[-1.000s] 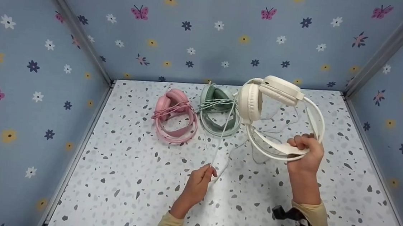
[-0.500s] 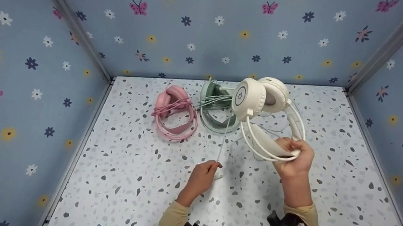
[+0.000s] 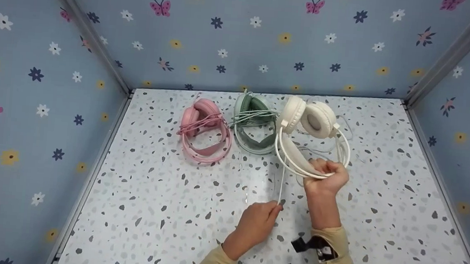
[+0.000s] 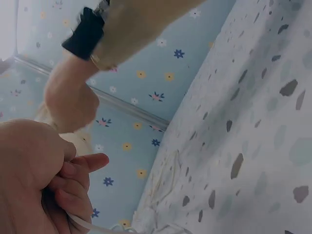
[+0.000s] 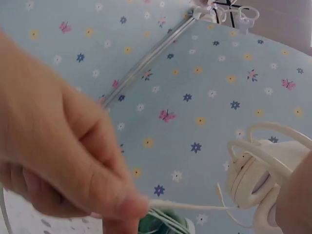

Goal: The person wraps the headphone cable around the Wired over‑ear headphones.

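My right hand (image 3: 327, 179) grips the headband of a pair of cream-white headphones (image 3: 319, 118), which are held above the table with the ear cups pointing to the back wall. From them a thin white cable (image 3: 281, 184) runs down to my left hand (image 3: 258, 222), which pinches it between thumb and fingers. The right wrist view has the pinched cable (image 5: 190, 206) stretched toward the ear cups (image 5: 251, 183). In the left wrist view, curled fingers (image 4: 73, 185) hold the cable. More loose cable lies on the table behind the headphones, partly hidden.
Left of the white headphones lie green headphones (image 3: 254, 147), their cable wrapped round the ear cups. Pink headphones (image 3: 205, 157), wrapped likewise, lie further left. Blue flowered walls (image 3: 242, 36) enclose the speckled table (image 3: 150, 201) at the back and sides.
The white headphones have turned, and my right hand has moved left and slightly down the view. My left hand has shifted right, still pinching the cable, closer to the right hand.
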The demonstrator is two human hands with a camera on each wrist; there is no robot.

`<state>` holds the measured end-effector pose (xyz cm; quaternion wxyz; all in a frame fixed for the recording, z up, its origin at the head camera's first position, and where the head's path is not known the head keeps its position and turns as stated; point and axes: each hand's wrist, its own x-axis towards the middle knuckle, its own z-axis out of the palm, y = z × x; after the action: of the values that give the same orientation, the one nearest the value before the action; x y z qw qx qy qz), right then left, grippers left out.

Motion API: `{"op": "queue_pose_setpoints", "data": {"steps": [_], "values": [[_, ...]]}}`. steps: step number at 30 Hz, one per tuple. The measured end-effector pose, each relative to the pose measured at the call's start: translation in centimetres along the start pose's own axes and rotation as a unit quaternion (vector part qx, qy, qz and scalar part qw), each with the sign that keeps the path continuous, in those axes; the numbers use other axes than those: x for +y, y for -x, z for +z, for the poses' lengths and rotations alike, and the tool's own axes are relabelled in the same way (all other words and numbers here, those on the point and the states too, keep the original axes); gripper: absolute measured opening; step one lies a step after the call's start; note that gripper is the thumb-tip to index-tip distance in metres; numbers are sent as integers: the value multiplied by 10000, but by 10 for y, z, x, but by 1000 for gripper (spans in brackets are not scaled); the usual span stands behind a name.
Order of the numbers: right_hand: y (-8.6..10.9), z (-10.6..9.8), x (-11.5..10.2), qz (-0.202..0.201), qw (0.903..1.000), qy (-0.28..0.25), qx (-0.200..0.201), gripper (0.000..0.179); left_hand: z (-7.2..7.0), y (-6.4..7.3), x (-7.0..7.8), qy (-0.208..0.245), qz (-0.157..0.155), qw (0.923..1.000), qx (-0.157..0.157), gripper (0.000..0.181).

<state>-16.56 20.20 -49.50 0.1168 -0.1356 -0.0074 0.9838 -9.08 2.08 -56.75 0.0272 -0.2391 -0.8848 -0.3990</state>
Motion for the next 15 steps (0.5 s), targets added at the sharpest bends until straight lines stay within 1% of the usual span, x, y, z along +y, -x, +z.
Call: {"op": "queue_pose_setpoints", "data": {"steps": [1, 3, 5, 8, 11, 13, 15], "values": [[-4, -3, 1, -198, 9995, 257, -15, 28, -3, 0, 2, -107, 64, 9999, 75, 31], [-10, -9, 0, -553, 9954, 775, -122, 28, -9, 1, 4, -254, 67, 9995, 166, 29], [-15, -15, -3, -884, 9879, 1240, -299, 28, -16, 1, 3, -363, 4, 9992, 190, 26], [-20, -21, -11, -1348, 9735, 1749, -595, 28, -25, 2, 0, -555, -38, 9984, 83, 24], [-25, -21, -18, -1714, 9549, 2221, -978, 26, -28, 2, -2, -719, 26, 9974, -81, 25], [-28, -19, -21, -1953, 9384, 2599, -1170, 24, -28, 2, -1, -783, 86, 9968, -131, 28], [-30, -18, -24, -2152, 9227, 2928, -1284, 21, -29, 2, 0, -824, 131, 9965, -100, 29]]}}
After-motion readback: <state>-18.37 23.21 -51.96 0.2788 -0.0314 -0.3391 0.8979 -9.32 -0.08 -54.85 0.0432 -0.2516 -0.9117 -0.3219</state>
